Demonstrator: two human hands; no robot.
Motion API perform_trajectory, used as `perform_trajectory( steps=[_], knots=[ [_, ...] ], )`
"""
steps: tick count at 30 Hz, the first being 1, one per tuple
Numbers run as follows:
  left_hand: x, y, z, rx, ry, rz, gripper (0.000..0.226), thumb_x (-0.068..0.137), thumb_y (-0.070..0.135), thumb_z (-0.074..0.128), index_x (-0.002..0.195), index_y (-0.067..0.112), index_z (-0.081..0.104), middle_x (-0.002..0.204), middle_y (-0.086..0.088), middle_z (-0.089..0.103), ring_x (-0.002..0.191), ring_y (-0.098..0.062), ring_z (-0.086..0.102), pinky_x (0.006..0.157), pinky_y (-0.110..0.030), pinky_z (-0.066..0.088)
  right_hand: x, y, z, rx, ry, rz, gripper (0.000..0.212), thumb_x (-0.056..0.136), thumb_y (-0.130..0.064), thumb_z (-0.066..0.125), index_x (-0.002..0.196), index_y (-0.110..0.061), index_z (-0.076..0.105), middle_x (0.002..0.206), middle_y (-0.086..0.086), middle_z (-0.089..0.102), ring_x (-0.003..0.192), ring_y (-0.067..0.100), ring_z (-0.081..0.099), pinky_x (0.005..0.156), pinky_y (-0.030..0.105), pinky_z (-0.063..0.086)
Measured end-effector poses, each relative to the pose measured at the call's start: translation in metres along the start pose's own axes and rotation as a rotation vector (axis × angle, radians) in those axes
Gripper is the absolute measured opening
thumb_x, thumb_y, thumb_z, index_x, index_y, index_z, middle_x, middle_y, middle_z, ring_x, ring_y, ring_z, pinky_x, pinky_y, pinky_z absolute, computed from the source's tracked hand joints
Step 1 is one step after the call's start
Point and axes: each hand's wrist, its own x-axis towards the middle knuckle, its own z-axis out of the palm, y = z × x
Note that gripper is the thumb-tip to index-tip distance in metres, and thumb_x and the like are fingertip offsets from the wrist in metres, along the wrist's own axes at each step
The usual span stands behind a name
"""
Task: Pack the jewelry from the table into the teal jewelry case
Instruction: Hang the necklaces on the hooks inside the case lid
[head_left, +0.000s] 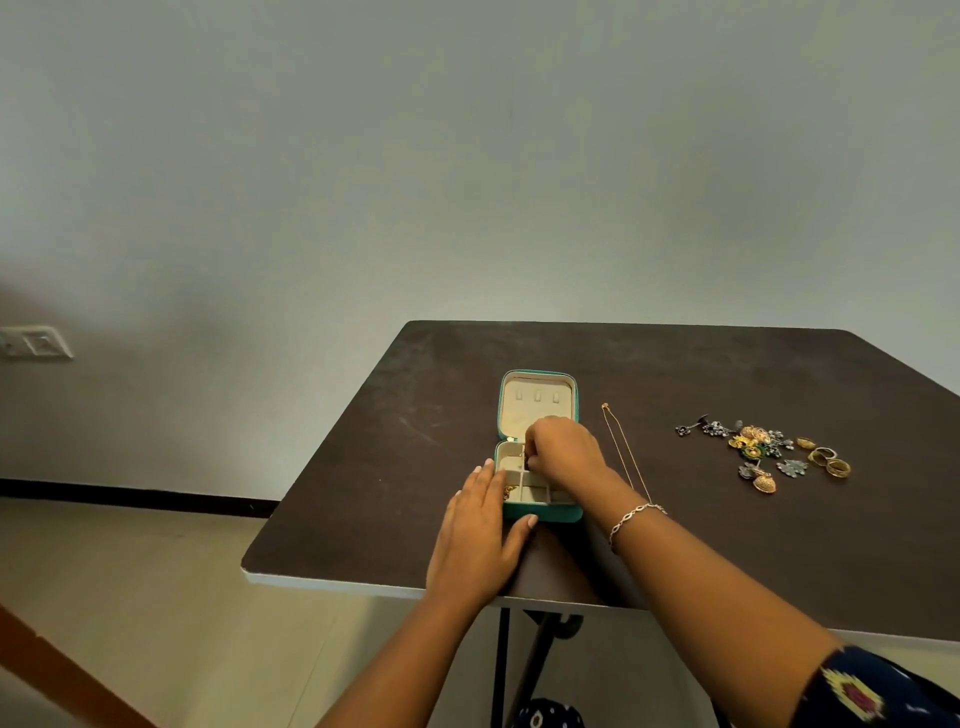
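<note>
Patterned sleeve (883, 691) covered my right arm closest in, and a thin bracelet (636, 514) sat on that wrist. The teal jewelry case (550, 512) lay open on the dark table (727, 545), its lid (537, 400) tipped back. My left hand (475, 540) lay flat and relaxed against the case's near left corner, thumb on its front wall. My right hand (563, 449) reached into the case's far compartment with fingers curled down; whether they pinched anything I could not tell. A gold chain (623, 452) lay just right of the case, with earrings (758, 449) and rings (828, 460) well to its right.
</note>
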Motion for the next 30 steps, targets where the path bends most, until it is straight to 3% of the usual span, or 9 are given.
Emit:
perform_trajectory(
  steps=[4, 8, 10, 17, 20, 25, 30],
  knots=[
    [0.001, 0.0, -0.002, 0.008, -0.001, -0.008, 0.065, 0.094, 0.047, 0.038, 0.147, 0.017, 0.016, 0.156, 0.001, 0.012, 0.144, -0.011, 0.01, 0.115, -0.026, 0.011, 0.003, 0.005, -0.007, 0.13, 0.009, 0.008, 0.015, 0.08, -0.019, 0.059, 0.089, -0.009, 0.065, 0.095, 0.01, 0.067, 0.09, 0.027, 0.061, 0.078, 0.035, 0.049],
    [0.001, 0.002, -0.002, 0.016, -0.019, -0.035, 0.066, 0.093, 0.049, 0.038, 0.147, 0.019, 0.015, 0.156, 0.001, 0.012, 0.144, -0.011, 0.009, 0.116, -0.028, 0.013, 0.004, 0.013, -0.024, 0.405, 0.027, 0.005, 0.002, 0.074, -0.009, 0.063, 0.074, -0.008, 0.064, 0.079, 0.005, 0.065, 0.078, 0.018, 0.061, 0.068, 0.028, 0.05],
    [0.0, 0.004, -0.003, 0.01, -0.024, -0.054, 0.066, 0.093, 0.049, 0.038, 0.147, 0.019, 0.015, 0.156, 0.002, 0.012, 0.144, -0.011, 0.01, 0.116, -0.029, 0.014, 0.001, 0.015, -0.037, 0.512, 0.031, 0.002, 0.006, 0.074, -0.004, 0.064, 0.072, -0.009, 0.061, 0.075, 0.002, 0.061, 0.073, 0.012, 0.058, 0.061, 0.02, 0.048],
    [0.012, 0.019, -0.024, -0.238, 0.125, -0.14, 0.052, 0.093, 0.038, 0.046, 0.14, 0.02, 0.032, 0.152, 0.002, 0.027, 0.141, -0.012, 0.021, 0.112, -0.032, 0.026, -0.003, 0.014, -0.077, 0.738, 0.018, -0.082, 0.013, 0.08, -0.003, 0.06, 0.073, -0.013, 0.06, 0.078, 0.004, 0.065, 0.068, 0.009, 0.058, 0.058, 0.019, 0.048],
    [0.021, 0.031, -0.041, -0.389, 0.25, -0.15, 0.038, 0.094, 0.026, 0.049, 0.131, 0.019, 0.046, 0.141, 0.001, 0.045, 0.133, -0.014, 0.037, 0.103, -0.029, 0.037, -0.004, 0.012, -0.09, 0.765, -0.011, -0.123, 0.013, 0.082, -0.005, 0.06, 0.072, -0.014, 0.061, 0.084, 0.007, 0.067, 0.071, 0.01, 0.059, 0.059, 0.018, 0.047],
    [0.048, 0.05, -0.069, -0.633, 0.296, -0.143, 0.02, 0.092, 0.014, 0.051, 0.11, 0.017, 0.061, 0.113, 0.0, 0.063, 0.103, -0.008, 0.058, 0.068, -0.01, 0.048, -0.01, 0.009, -0.111, 0.819, -0.042, -0.175, 0.013, 0.083, -0.005, 0.058, 0.074, -0.013, 0.062, 0.076, 0.002, 0.066, 0.07, 0.01, 0.059, 0.058, 0.016, 0.045],
    [0.067, 0.066, -0.093, -0.829, 0.212, -0.082, 0.016, 0.084, 0.012, 0.063, 0.098, 0.019, 0.063, 0.1, -0.004, 0.068, 0.098, -0.015, 0.064, 0.086, -0.032, 0.053, -0.017, 0.006, -0.125, 0.865, -0.048, -0.215, 0.013, 0.083, -0.002, 0.057, 0.077, -0.012, 0.063, 0.072, 0.002, 0.063, 0.066, 0.008, 0.058, 0.053, 0.014, 0.044]
  ],
)
